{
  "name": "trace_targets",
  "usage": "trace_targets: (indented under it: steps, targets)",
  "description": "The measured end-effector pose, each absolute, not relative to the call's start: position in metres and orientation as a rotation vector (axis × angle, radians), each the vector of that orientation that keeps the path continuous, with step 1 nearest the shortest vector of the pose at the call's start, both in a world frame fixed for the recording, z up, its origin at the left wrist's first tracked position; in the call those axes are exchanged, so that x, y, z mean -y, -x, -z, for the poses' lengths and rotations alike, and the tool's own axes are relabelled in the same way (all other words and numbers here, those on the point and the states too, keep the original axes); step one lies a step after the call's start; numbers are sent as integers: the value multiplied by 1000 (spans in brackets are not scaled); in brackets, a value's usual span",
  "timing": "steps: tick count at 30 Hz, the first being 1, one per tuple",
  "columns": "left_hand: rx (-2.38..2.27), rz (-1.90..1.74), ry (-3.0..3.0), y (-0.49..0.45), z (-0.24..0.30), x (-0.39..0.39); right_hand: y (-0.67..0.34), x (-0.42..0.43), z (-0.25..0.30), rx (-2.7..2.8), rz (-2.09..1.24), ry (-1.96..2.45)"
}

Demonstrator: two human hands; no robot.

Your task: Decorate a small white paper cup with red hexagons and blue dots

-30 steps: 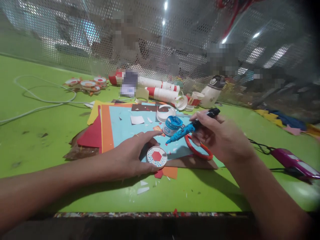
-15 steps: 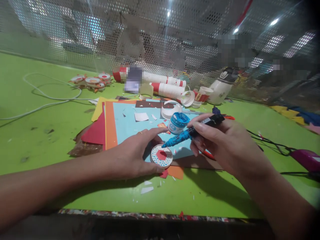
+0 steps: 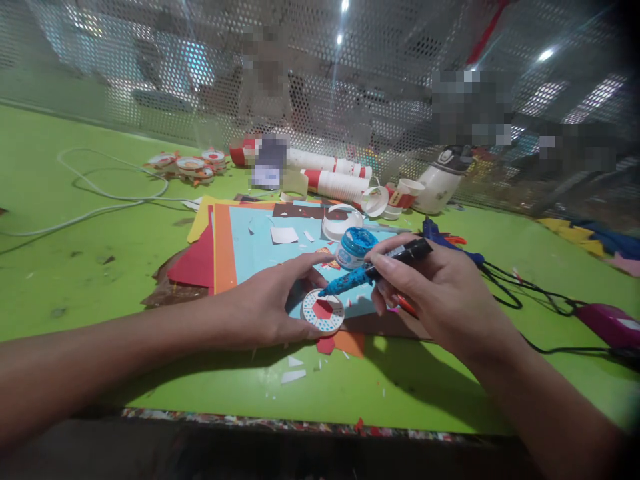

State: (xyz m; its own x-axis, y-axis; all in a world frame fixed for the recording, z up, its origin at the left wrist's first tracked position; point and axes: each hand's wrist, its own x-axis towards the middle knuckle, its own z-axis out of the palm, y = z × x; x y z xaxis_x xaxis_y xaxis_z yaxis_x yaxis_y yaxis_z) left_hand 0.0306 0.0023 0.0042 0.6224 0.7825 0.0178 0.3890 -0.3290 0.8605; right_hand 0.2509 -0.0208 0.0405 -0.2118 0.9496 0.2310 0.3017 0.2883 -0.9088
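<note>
My left hand [image 3: 273,300] grips a round white disc [image 3: 309,321] at its left side, thumb along the near edge and fingers behind it. The disc bears a red hexagon in its middle and blue dots in several outer sections. In my right hand [image 3: 425,287], a black marker pen [image 3: 345,281] with blue paint caked over its front end is pinched between thumb and fingers. Its tip is at the disc's upper edge; whether it touches I cannot tell. Just behind the pen stands an open jar of blue paint [image 3: 354,255].
Coloured paper sheets [image 3: 250,263] and scraps lie under the disc. Stacked paper cups [image 3: 335,185], a white bottle [image 3: 440,183] and a pixelated upright object [image 3: 269,160] stand at the back. Small round crafts [image 3: 191,165] sit at the back left. Black cords [image 3: 540,293] lie at the right.
My right hand and the pen have shifted slightly left, so the tip is farther left along the disc's upper edge. My left hand keeps its grip. The view has moved slightly.
</note>
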Motion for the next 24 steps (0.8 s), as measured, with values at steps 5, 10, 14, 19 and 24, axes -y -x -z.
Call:
trace_targets:
  steps: [5, 10, 14, 19, 24]
  targets:
    - [-958, -538, -1978, -32, -4, -3, -246, 24, -40, 1722, -908, 1160]
    - [-963, -526, -1984, -32, -6, -3, -243, 26, -38, 1737, -824, 1147]
    - [-959, -524, -1980, -31, -7, -2, -243, 26, -37, 1757, -800, 1155]
    - [-969, -530, -2001, -32, -7, -3, -242, 27, -36, 1773, -785, 1158]
    - [-955, -526, -1987, -32, -7, -3, -241, 29, -37, 1787, -767, 1170]
